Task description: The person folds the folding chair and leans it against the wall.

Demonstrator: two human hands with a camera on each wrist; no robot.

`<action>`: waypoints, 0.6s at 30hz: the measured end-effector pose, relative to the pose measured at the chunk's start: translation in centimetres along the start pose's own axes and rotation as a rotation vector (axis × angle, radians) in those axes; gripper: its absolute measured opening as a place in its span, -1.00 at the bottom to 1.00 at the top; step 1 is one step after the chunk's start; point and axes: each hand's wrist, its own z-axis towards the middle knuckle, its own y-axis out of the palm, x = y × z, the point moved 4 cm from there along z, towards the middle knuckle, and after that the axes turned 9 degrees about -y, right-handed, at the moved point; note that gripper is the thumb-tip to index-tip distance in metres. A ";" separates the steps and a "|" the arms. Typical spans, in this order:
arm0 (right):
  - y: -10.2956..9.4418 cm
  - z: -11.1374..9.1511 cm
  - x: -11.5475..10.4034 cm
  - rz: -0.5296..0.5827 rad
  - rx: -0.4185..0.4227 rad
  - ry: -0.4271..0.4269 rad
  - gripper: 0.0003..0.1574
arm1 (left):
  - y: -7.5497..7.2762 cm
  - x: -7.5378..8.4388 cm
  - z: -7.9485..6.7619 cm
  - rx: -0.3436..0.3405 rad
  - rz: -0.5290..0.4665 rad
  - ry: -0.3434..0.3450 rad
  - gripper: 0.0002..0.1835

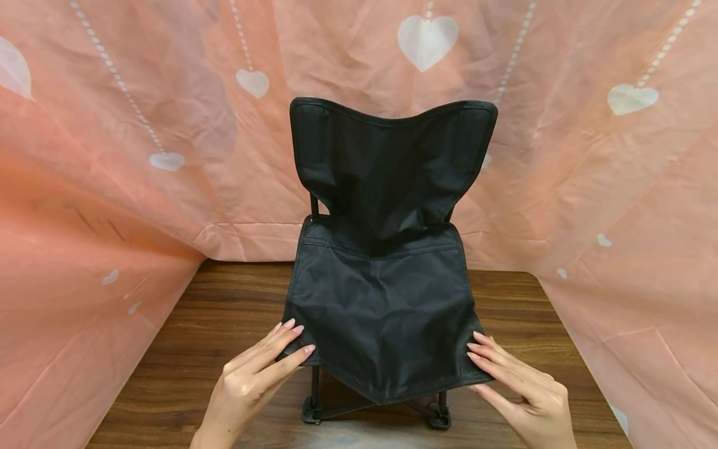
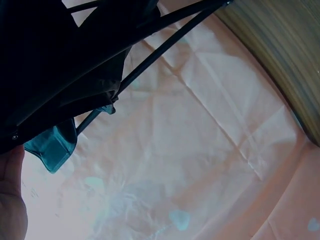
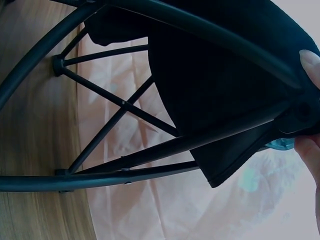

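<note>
Head view, chair: black folding chair upright, mid-view, on brown wood-grain table
Backrest: dark fabric backrest, top edge dips in middle, creased low down near seat
Seat: fabric seat faces up, wrinkled along centre, front edge drops to a point
Feet: two front feet visible below seat, on tabletop, thin bars between them
Left hand: left hand grips front corner of seat on its own side, fingertips on top of fabric
Right hand: right hand pinches opposite front corner, fingers on top, thumb lower, at edge
Backdrop: pink cloth with white hearts and dotted strings, behind and both sides
Left wrist view, hand: only partly in frame, lower left, touching dark fabric edge; full hold can't be told from here
Tubes: slanting black tubes under fabric, cloth beyond, table upper right
Right wrist view, hand: right edge, digits above and below the corner, grasping it
Frame: crossed black bars, pivot at the crossing, table at left
</note>
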 end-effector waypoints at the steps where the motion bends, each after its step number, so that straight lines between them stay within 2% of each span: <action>1: 0.0 0.1 0.0 -0.004 -0.001 0.002 -0.52 | 0.0 0.0 0.0 0.002 0.002 0.000 -0.74; 12: 0.4 0.4 -0.1 -0.029 0.002 0.020 -0.52 | 0.0 0.1 0.6 0.026 -0.036 -0.010 -0.75; 18: 0.7 1.4 -0.6 -0.070 0.000 0.024 -0.53 | -0.1 0.2 0.9 0.035 -0.026 -0.007 -0.75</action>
